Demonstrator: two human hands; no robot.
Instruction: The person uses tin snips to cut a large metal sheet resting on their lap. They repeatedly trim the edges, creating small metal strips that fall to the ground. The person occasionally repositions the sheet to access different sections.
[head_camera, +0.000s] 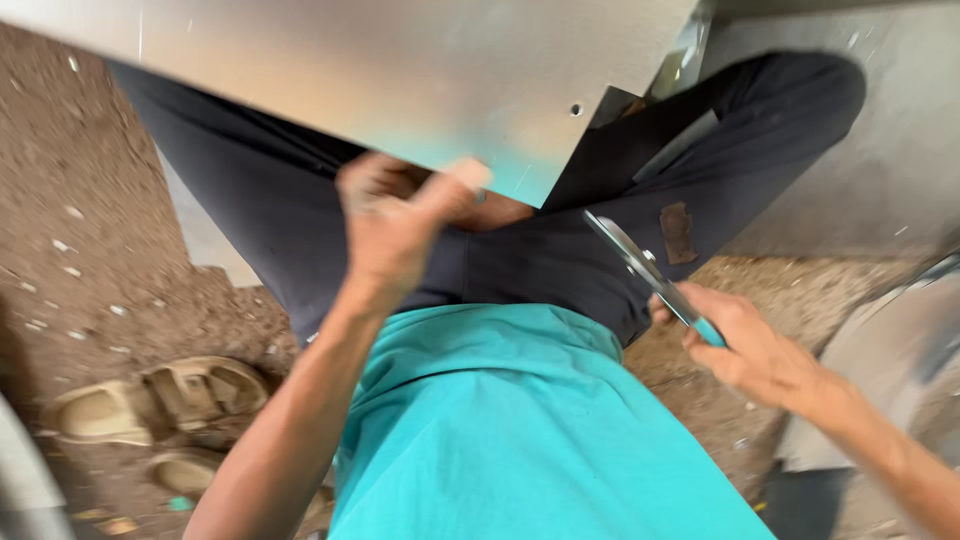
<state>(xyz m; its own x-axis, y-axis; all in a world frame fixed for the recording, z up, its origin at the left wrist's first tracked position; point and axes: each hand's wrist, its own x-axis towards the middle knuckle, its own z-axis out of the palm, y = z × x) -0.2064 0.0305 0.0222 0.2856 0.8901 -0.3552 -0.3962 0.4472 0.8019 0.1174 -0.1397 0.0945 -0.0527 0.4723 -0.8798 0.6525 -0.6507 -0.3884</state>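
A large shiny metal sheet (380, 70) spans the top of the view above my lap. My left hand (395, 220) grips its near edge, thumb pressed on top. My right hand (745, 345) holds metal shears (640, 265) by teal handles, blades pointing up toward the sheet's notched corner, a little apart from it. I sit in dark trousers and a teal shirt.
Dirt ground (80, 230) with small white scraps lies to the left. A pair of tan sandals (160, 400) sits at lower left. More grey metal sheet (890, 150) lies on the right, with another curved piece (880, 350) beside my right arm.
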